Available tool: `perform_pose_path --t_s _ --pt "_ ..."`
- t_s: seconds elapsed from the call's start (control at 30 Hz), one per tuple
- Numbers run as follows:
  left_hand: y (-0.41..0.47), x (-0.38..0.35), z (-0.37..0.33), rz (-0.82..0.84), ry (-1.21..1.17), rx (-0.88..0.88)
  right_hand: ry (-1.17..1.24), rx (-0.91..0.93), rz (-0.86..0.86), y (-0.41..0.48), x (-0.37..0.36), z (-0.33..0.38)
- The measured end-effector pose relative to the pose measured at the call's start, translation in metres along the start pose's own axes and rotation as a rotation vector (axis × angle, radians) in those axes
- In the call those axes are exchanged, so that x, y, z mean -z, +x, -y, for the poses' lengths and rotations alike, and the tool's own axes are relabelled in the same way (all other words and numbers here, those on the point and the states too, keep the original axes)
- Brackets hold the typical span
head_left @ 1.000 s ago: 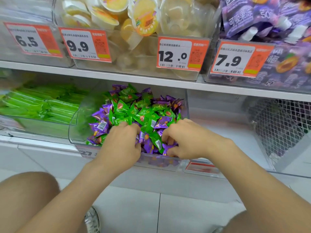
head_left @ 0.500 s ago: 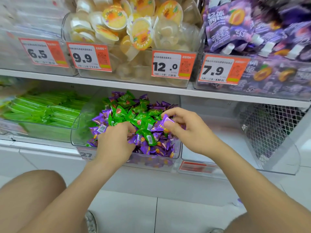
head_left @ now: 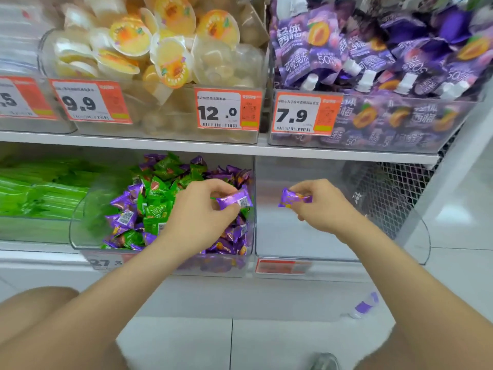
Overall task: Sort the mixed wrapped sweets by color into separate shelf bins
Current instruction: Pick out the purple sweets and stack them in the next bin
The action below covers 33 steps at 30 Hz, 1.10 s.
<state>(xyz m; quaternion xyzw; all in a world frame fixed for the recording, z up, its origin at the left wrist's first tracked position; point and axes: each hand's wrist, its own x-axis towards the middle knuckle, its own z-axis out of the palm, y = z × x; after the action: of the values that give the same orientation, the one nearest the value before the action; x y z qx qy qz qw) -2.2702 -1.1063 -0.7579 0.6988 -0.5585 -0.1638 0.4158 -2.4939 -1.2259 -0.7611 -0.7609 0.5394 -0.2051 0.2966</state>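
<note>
On a shop shelf, a left clear plastic bin holds mixed green and purple wrapped sweets; a right clear plastic bin stands just beside it. The right hand, over the right bin, pinches a purple foil-wrapped sweet. The left hand pinches a second purple sweet, lying left-to-right, just left of the dividing wall.
</note>
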Motion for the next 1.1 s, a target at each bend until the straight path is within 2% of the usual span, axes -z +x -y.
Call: perform_pose_path --t_s 0.07,0.13,0.23,0.3,0.4,0.5,0.57,0.67,0.8,0.93,1.03,1.1 --pt "0.012 -0.011 0.001 0.035 0.000 -0.036 0.000 -0.047 -0.031 0.021 -0.004 -0.015" --pt "0.017 -0.025 0.007 0.052 -0.034 -0.027 0.012 -0.053 0.028 0.045 -0.013 -0.027" --pt "0.019 -0.048 0.014 0.034 -0.118 0.017 -0.172 0.030 0.086 0.084 -0.025 -0.040" --pt "0.022 -0.057 0.014 0.016 -0.120 -0.002 -0.303 0.090 0.064 0.106 -0.037 -0.044" --pt "0.028 -0.063 0.007 -0.025 -0.070 -0.096 -0.324 0.124 0.019 0.130 -0.056 -0.052" --pt "0.040 -0.067 0.008 -0.019 -0.032 -0.111 -0.409 0.166 0.091 0.149 -0.071 -0.053" --pt "0.048 -0.070 0.014 -0.017 -0.084 -0.039 -0.409 0.193 0.107 0.157 -0.077 -0.050" --pt "0.053 -0.072 0.019 -0.018 -0.286 0.123 -0.404 0.165 0.109 0.169 -0.081 -0.049" --pt "0.050 -0.067 0.016 -0.012 -0.483 0.241 -0.503 0.147 0.134 0.170 -0.082 -0.045" --pt "0.048 -0.063 0.015 0.018 -0.559 0.304 -0.634 0.123 -0.025 0.167 -0.082 -0.044" --pt "0.045 -0.061 0.014 0.044 -0.566 0.304 -0.523 0.075 -0.055 0.168 -0.082 -0.045" --pt "0.043 -0.059 0.013 0.057 -0.547 0.291 -0.480 0.057 -0.016 0.166 -0.082 -0.046"
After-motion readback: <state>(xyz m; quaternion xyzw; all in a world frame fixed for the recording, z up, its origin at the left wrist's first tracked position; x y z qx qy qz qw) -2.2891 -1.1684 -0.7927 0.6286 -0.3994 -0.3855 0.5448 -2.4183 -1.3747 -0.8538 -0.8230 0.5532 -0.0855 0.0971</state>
